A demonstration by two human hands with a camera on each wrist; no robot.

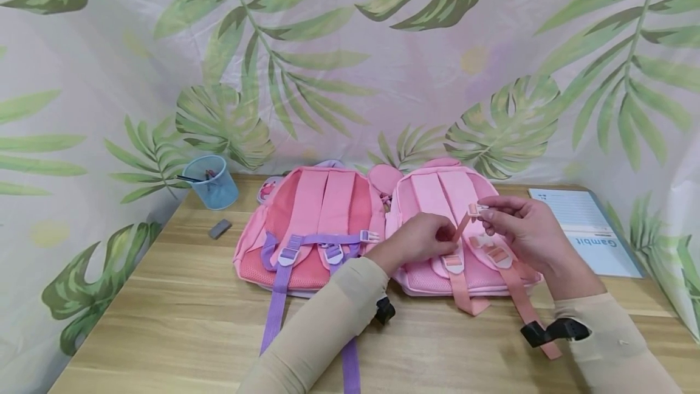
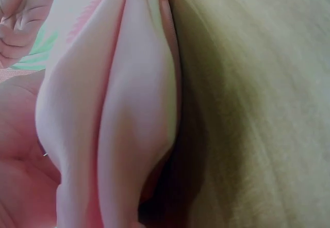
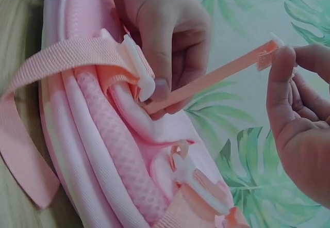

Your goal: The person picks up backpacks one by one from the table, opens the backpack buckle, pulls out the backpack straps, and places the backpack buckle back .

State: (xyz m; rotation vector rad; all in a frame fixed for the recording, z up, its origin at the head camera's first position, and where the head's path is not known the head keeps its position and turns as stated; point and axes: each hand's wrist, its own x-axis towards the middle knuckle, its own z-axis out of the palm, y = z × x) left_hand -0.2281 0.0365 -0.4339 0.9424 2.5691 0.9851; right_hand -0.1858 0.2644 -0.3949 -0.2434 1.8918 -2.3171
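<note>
A light pink backpack (image 1: pixel 432 284) lies on the table with its shoulder straps upward. My left hand (image 1: pixel 418 236) pinches a narrow peach strap (image 3: pixel 216 78) near the left white strap adjuster (image 1: pixel 452 264). At the strap's far end, my right hand (image 1: pixel 519 230) holds a small white buckle (image 1: pixel 474 210) between thumb and fingertips. The strap runs taut between both hands. A second adjuster (image 1: pixel 499 256) sits below the right hand, with peach webbing (image 1: pixel 519 297) trailing from it. In the left wrist view the bag's padded side (image 2: pixel 134 83) hides most of the left hand.
Left of it lies a darker pink backpack (image 1: pixel 251 272) with purple straps (image 1: pixel 276 303) and a white buckle (image 1: pixel 369 236). A blue mesh pen cup (image 1: pixel 219 190) and a grey eraser (image 1: pixel 220 228) are at the far left. A notebook (image 1: pixel 596 242) lies at the right.
</note>
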